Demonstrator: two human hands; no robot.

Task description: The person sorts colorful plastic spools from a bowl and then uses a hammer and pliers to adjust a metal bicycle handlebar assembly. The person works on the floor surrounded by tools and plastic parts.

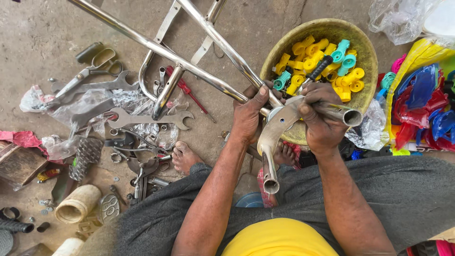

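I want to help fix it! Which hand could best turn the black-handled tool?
Probably the right hand: it already grips the tool at the joint. The left hand steadies the metal frame.

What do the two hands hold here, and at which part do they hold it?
Both hold the shiny metal frame. The left hand grips it beside the round joint; the right hand wraps the short open tube and also holds a black-handled tool.

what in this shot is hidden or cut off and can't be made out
Head view only:
- Joint of the shiny metal tube frame: covered by the left hand and right hand.
- Black-handled tool: tip hidden behind the right hand.
- Round bowl of yellow and teal plastic parts: near rim hidden by hands.
- Frame's far ends: cut off by the top edge.
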